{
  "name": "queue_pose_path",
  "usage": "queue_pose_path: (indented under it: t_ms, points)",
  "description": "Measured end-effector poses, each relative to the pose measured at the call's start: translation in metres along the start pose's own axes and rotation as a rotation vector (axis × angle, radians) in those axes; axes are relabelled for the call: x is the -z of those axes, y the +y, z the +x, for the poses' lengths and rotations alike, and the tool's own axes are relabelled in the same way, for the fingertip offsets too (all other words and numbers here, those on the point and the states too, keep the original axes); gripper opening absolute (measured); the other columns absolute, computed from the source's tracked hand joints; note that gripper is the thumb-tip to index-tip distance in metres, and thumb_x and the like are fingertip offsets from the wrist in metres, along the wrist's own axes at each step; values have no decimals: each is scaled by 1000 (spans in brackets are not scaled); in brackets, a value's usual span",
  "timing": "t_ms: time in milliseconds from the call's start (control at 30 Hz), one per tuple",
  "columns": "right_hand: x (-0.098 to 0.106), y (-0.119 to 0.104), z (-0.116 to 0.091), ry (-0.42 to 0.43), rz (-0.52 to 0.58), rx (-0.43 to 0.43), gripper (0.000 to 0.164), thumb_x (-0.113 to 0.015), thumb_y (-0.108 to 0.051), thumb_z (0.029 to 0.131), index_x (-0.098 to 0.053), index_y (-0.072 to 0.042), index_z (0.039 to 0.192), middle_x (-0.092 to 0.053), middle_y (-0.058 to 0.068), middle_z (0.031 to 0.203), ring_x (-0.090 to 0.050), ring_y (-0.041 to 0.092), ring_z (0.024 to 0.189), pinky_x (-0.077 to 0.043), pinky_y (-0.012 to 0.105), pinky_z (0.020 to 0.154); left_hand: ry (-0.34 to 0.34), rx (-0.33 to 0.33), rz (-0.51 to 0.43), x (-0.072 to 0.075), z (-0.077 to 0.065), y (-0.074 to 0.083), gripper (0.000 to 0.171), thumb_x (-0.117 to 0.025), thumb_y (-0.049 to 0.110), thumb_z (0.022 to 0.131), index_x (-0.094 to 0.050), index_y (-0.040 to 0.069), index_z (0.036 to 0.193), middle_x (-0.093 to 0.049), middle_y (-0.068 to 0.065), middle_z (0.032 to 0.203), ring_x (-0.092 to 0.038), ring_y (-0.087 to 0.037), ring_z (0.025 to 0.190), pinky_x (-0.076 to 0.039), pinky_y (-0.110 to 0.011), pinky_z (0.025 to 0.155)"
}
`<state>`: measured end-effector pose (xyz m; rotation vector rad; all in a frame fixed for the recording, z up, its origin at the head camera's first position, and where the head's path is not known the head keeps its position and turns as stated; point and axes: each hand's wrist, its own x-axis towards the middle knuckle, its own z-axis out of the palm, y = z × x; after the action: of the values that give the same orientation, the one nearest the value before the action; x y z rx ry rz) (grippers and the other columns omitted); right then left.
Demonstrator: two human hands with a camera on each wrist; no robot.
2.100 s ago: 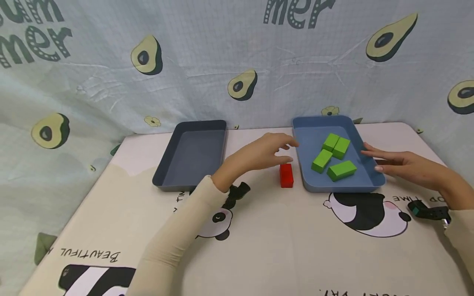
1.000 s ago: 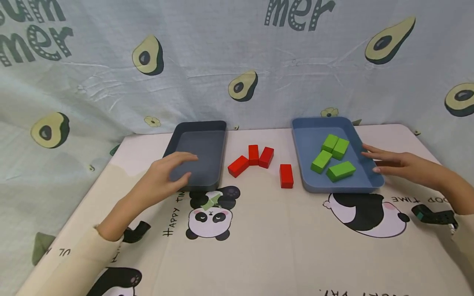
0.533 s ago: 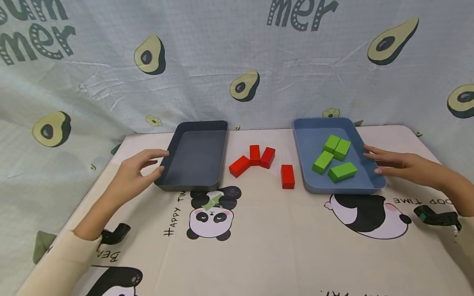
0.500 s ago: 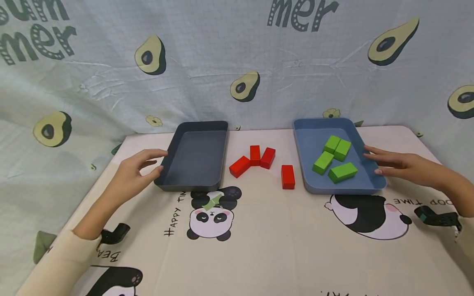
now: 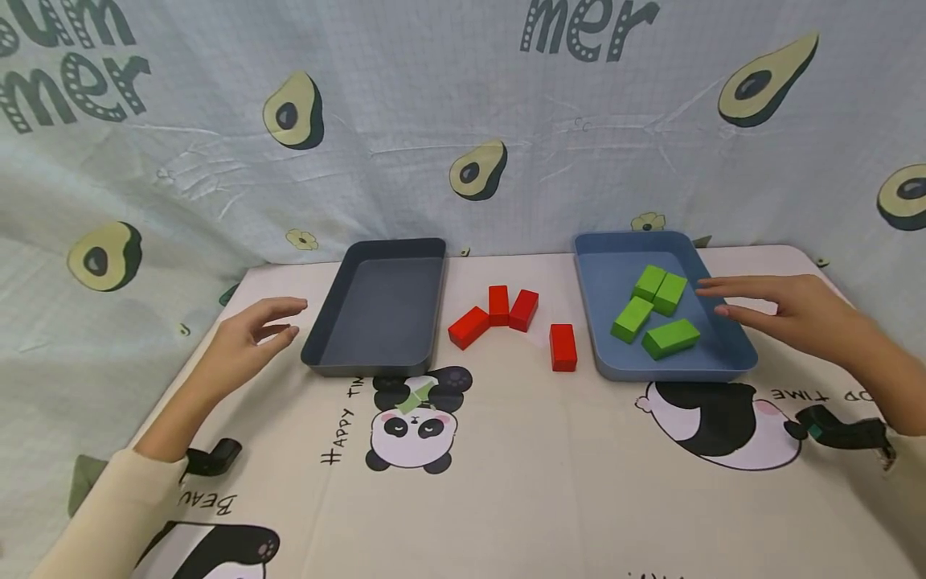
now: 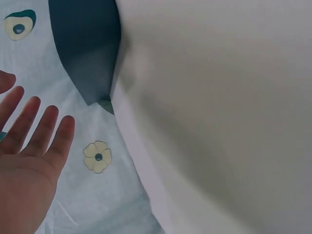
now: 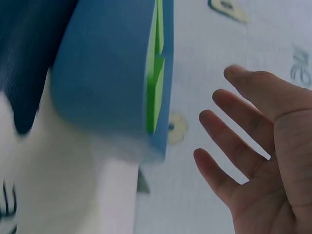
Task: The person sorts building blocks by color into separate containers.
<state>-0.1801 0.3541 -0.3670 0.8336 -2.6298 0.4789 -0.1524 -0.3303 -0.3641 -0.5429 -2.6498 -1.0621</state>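
My left hand (image 5: 249,342) hovers left of the dark grey tray (image 5: 379,322), fingers relaxed and holding nothing; the left wrist view shows its fingers (image 6: 41,126) spread. My right hand (image 5: 799,314) is over the right rim of the blue tray (image 5: 604,358), with loosely straight fingers (image 7: 229,136) and nothing held. Several green blocks (image 5: 670,338) lie inside the blue tray, two of them side by side at the back. Between the trays, several red blocks (image 5: 469,326) rest on the table. One red block (image 5: 563,347) sits apart, closer to the blue tray.
A pale tablecloth (image 5: 521,482) with printed pandas covers the table. Behind it hangs a light curtain (image 5: 391,121) with avocado prints. Black wrist-worn devices sit under the left wrist (image 5: 215,457) and right wrist (image 5: 839,426).
My left hand has moved from over the lone red block leftward, past the grey tray, uncovering the other red blocks. My right hand has lifted slightly from the blue tray's rim.
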Motion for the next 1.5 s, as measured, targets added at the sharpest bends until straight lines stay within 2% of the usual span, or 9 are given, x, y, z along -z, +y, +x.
queue_pose_path:
  t_ms: [100,233,367,533,600,867,1133,1333,1500]
  points:
    - [-1,-14,7,17,14,44,49,-85,-5,77,-76,-25,121,-64,-24,127,-50,-20,108,-41,9,71,-43,13,-43,-1,0,-2,42,-64,-3,98,-58,1,139,-60,-22,134,-54,10,117,-47,-6,93]
    - [-3,-34,15,-4,7,71,49,-86,-6,76,-76,-23,120,-74,-5,120,-66,3,106,-43,8,76,-91,47,-71,-3,1,-5,43,-63,2,100,-55,2,142,-58,-23,137,-54,8,118,-46,-6,93]
    - [-5,-52,22,-55,28,58,46,-86,-13,80,-75,-24,123,-74,-2,121,-70,24,109,-46,10,87,-117,90,-57,-5,4,-7,45,-64,8,101,-55,6,144,-58,-17,141,-54,1,121,-44,-4,93]
    - [-11,-69,31,-91,92,78,44,-85,-14,82,-74,-23,125,-73,-6,121,-69,21,110,-53,18,87,-150,140,-37,-5,8,-10,46,-65,14,101,-54,9,146,-55,-12,145,-55,-26,128,-43,-7,94]
    - [-14,-73,34,-102,108,100,44,-84,-13,83,-74,-22,125,-74,-8,120,-69,19,111,-54,19,87,-163,160,-51,-5,10,-13,46,-65,16,102,-54,9,146,-55,-11,146,-54,-29,131,-43,-9,95]
    - [-23,-83,45,-88,162,222,47,-85,-12,81,-74,-19,126,-74,-5,121,-70,18,110,-44,6,94,-233,148,-213,-4,11,-32,45,-63,14,103,-53,-3,144,-45,-19,153,-59,2,120,-52,-13,91]
    - [-29,-92,50,-123,185,211,46,-83,-15,85,-72,-15,129,-72,-2,126,-69,18,111,-59,35,84,-296,260,-357,-3,17,-40,49,-67,16,100,-54,-7,142,-38,-7,162,-58,2,121,-55,-19,91]
    - [-33,-99,54,-173,217,187,46,-81,-19,88,-70,-14,132,-70,3,129,-67,22,113,-60,37,76,-370,337,-425,-1,25,-44,54,-67,14,100,-49,-9,145,-32,-4,165,-54,4,125,-54,-20,93]
    - [-35,-102,59,-191,216,194,46,-80,-20,89,-69,-16,134,-68,3,132,-66,23,118,-60,39,78,-363,370,-485,-1,29,-46,56,-68,9,98,-46,-10,146,-34,0,164,-56,4,123,-55,-21,92]
